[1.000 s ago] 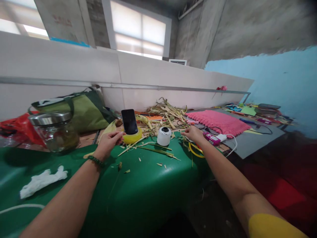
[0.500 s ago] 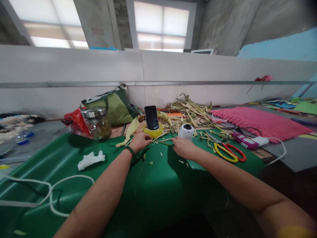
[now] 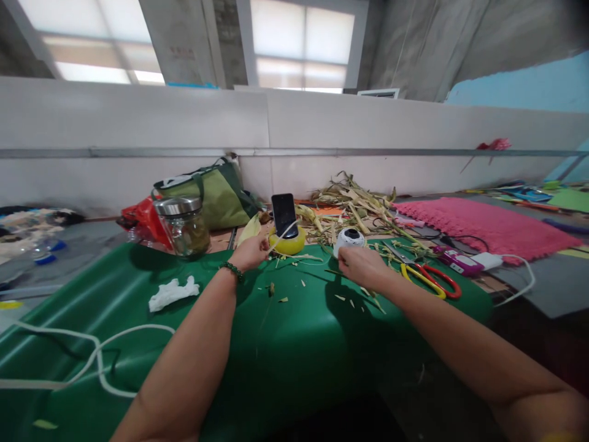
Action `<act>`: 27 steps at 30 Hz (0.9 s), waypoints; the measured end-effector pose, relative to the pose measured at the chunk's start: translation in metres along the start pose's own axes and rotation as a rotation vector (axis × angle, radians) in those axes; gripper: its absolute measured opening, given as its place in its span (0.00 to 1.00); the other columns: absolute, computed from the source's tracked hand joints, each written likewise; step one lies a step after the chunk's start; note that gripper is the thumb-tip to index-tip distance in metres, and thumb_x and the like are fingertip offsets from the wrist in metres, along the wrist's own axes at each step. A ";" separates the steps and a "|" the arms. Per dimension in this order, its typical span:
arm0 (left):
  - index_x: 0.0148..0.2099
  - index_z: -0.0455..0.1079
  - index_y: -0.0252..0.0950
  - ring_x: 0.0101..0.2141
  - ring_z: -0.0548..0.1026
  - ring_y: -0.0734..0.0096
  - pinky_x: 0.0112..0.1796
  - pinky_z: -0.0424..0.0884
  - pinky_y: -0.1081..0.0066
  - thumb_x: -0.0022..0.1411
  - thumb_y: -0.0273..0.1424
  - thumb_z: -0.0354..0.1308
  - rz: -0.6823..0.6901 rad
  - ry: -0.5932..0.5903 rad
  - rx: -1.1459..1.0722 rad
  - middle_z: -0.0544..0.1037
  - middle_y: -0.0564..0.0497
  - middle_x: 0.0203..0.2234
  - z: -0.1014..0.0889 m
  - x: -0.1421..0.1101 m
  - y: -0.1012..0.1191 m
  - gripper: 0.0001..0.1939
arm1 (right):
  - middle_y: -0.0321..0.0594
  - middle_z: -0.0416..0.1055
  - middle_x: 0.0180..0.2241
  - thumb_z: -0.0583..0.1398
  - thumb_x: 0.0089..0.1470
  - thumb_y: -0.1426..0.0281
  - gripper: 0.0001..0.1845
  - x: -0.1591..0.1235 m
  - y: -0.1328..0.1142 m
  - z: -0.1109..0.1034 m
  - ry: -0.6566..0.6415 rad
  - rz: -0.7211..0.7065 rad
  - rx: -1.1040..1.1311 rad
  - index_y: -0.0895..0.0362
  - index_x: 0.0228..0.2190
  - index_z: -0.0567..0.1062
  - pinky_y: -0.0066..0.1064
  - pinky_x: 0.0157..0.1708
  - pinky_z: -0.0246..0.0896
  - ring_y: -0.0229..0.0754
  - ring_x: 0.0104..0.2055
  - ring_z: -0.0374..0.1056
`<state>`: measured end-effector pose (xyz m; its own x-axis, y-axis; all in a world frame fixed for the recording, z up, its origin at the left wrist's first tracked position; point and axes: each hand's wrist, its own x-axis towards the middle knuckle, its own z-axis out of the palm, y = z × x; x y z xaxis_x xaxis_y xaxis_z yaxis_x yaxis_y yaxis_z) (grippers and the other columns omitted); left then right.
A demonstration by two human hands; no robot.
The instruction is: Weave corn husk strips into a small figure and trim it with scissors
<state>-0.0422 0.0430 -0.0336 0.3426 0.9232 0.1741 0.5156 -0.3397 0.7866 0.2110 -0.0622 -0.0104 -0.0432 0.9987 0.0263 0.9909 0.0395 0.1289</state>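
Observation:
My left hand (image 3: 251, 252), wearing a green bead bracelet (image 3: 231, 270), is closed on a pale strip of corn husk (image 3: 286, 232) that slants up in front of a phone (image 3: 284, 215). The phone stands in a yellow ring-shaped holder (image 3: 289, 244). Just in front of a white thread spool (image 3: 345, 238), my right hand (image 3: 361, 265) is closed, and a thin dark-green stalk (image 3: 330, 271) juts left from its fingers. A fine white thread lies curved between the hands. Small husk scraps (image 3: 283, 299) are scattered on the green mat (image 3: 294, 350).
Scissors (image 3: 432, 279) with yellow and red handles lie right of my right hand. Behind are a pile of dried husks (image 3: 354, 199), a glass jar (image 3: 186, 230) and a green bag (image 3: 225, 199). Crumpled tissue (image 3: 172, 294) and a white cable (image 3: 99, 350) lie left; a pink cloth (image 3: 488, 224) is right.
My hands have drawn apart: the left moved slightly left and up with the husk strip now raised, the right moved rightward. The view has shifted slightly.

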 end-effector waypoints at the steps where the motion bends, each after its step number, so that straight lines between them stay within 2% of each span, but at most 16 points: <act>1: 0.27 0.73 0.35 0.20 0.68 0.72 0.24 0.61 0.74 0.39 0.23 0.62 -0.005 -0.039 -0.020 0.71 0.55 0.14 -0.003 -0.001 0.004 0.08 | 0.53 0.76 0.40 0.50 0.59 0.71 0.15 0.000 0.002 -0.001 0.016 0.015 0.008 0.60 0.42 0.74 0.34 0.34 0.60 0.53 0.42 0.72; 4: 0.46 0.73 0.35 0.21 0.70 0.73 0.23 0.63 0.75 0.39 0.25 0.64 -0.008 -0.255 -0.116 0.77 0.54 0.20 -0.011 -0.008 0.017 0.26 | 0.50 0.76 0.41 0.49 0.60 0.70 0.16 0.003 0.007 -0.003 0.053 0.023 0.069 0.58 0.45 0.71 0.33 0.34 0.58 0.51 0.42 0.72; 6: 0.52 0.70 0.36 0.22 0.71 0.74 0.24 0.64 0.76 0.41 0.28 0.65 0.021 -0.355 -0.250 0.78 0.53 0.23 -0.017 -0.015 0.025 0.32 | 0.49 0.76 0.41 0.51 0.59 0.71 0.15 0.006 0.010 -0.003 0.064 -0.001 0.122 0.58 0.46 0.72 0.31 0.34 0.57 0.49 0.42 0.71; 8: 0.50 0.72 0.35 0.24 0.72 0.74 0.26 0.66 0.75 0.42 0.30 0.65 0.063 -0.360 -0.378 0.78 0.51 0.25 -0.023 -0.021 0.031 0.28 | 0.48 0.76 0.38 0.53 0.57 0.73 0.14 0.006 0.014 -0.005 0.071 -0.028 0.180 0.59 0.43 0.73 0.30 0.33 0.56 0.47 0.40 0.71; 10: 0.43 0.75 0.34 0.27 0.73 0.72 0.28 0.67 0.74 0.43 0.31 0.65 0.076 -0.344 -0.448 0.78 0.49 0.27 -0.026 -0.026 0.036 0.21 | 0.44 0.76 0.31 0.54 0.56 0.72 0.11 0.005 0.020 -0.008 0.103 -0.068 0.302 0.59 0.36 0.75 0.28 0.30 0.55 0.44 0.35 0.70; 13: 0.34 0.77 0.34 0.26 0.73 0.70 0.26 0.66 0.74 0.44 0.30 0.62 0.016 -0.407 -0.427 0.76 0.50 0.22 -0.025 -0.027 0.039 0.11 | 0.36 0.71 0.22 0.54 0.55 0.67 0.10 0.002 0.025 -0.015 0.192 -0.168 0.649 0.58 0.27 0.72 0.26 0.24 0.54 0.37 0.23 0.66; 15: 0.33 0.77 0.34 0.25 0.72 0.70 0.25 0.65 0.74 0.45 0.31 0.60 -0.022 -0.471 -0.403 0.74 0.51 0.19 -0.022 -0.025 0.038 0.11 | 0.32 0.67 0.19 0.56 0.53 0.61 0.12 0.004 0.020 -0.021 0.194 -0.245 0.906 0.57 0.25 0.69 0.25 0.20 0.53 0.33 0.17 0.61; 18: 0.35 0.77 0.34 0.24 0.72 0.69 0.25 0.64 0.74 0.47 0.33 0.59 -0.032 -0.526 -0.380 0.74 0.51 0.19 -0.017 -0.022 0.037 0.13 | 0.29 0.64 0.17 0.61 0.47 0.57 0.16 0.016 -0.007 -0.028 0.138 -0.307 1.151 0.58 0.29 0.69 0.24 0.16 0.51 0.32 0.14 0.58; 20: 0.33 0.77 0.33 0.25 0.71 0.69 0.25 0.64 0.74 0.47 0.33 0.59 -0.021 -0.546 -0.345 0.74 0.51 0.19 -0.013 -0.022 0.037 0.12 | 0.27 0.62 0.15 0.62 0.47 0.58 0.16 0.029 -0.032 -0.032 0.133 -0.329 1.198 0.58 0.31 0.71 0.24 0.15 0.49 0.32 0.13 0.57; 22: 0.31 0.77 0.32 0.25 0.71 0.69 0.26 0.65 0.73 0.47 0.32 0.58 -0.010 -0.530 -0.306 0.75 0.51 0.21 -0.008 -0.023 0.038 0.10 | 0.27 0.59 0.12 0.60 0.49 0.58 0.16 0.043 -0.053 -0.037 0.121 -0.346 1.166 0.59 0.25 0.71 0.24 0.15 0.48 0.31 0.13 0.56; 23: 0.29 0.77 0.32 0.25 0.71 0.68 0.26 0.65 0.72 0.47 0.31 0.57 -0.008 -0.509 -0.288 0.76 0.50 0.22 -0.006 -0.024 0.038 0.10 | 0.27 0.58 0.11 0.59 0.51 0.57 0.18 0.049 -0.059 -0.041 0.145 -0.348 1.128 0.59 0.21 0.69 0.24 0.15 0.48 0.31 0.13 0.55; 25: 0.26 0.76 0.32 0.25 0.72 0.67 0.26 0.67 0.71 0.46 0.29 0.57 -0.019 -0.450 -0.251 0.77 0.48 0.23 -0.004 -0.023 0.034 0.08 | 0.30 0.59 0.11 0.57 0.53 0.56 0.22 0.060 -0.057 -0.052 0.294 -0.319 1.053 0.58 0.17 0.67 0.25 0.16 0.49 0.32 0.14 0.56; 27: 0.23 0.74 0.32 0.23 0.71 0.67 0.25 0.66 0.72 0.43 0.25 0.58 -0.038 -0.358 -0.210 0.75 0.49 0.19 -0.005 -0.019 0.028 0.04 | 0.33 0.64 0.17 0.55 0.57 0.58 0.19 0.068 -0.039 -0.066 0.598 -0.229 1.018 0.59 0.22 0.69 0.26 0.19 0.52 0.34 0.18 0.60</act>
<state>-0.0381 0.0172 -0.0120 0.5966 0.8012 -0.0451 0.3742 -0.2281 0.8989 0.1612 0.0018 0.0522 -0.0167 0.8033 0.5953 0.5876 0.4896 -0.6442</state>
